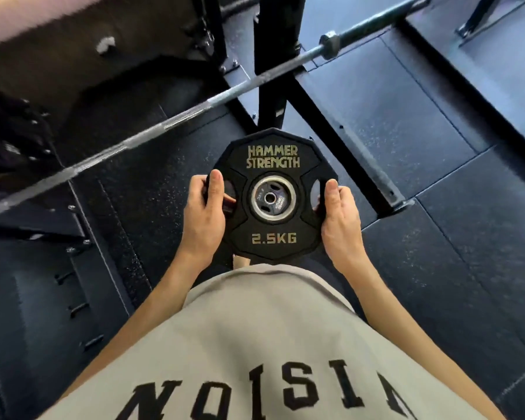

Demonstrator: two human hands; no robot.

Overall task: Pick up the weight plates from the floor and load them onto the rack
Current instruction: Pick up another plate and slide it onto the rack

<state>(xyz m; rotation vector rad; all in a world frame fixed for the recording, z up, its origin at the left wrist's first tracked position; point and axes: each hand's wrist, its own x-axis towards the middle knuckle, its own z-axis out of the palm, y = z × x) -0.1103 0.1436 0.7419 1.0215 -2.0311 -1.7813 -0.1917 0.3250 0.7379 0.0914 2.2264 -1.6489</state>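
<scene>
2 hands hold the 2.5kg weight plate (272,195) level above the floor (437,237): left hand (205,219) fingers and right hand (340,221) fingers curl through its side openings, barbell (164,124) beyond the fingers.

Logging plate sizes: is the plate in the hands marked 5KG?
No, the weight plate, held by left hand and right hand, reads 2.5KG.

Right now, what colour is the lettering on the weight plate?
Gold on the black weight plate, clearest in the head view.
</scene>
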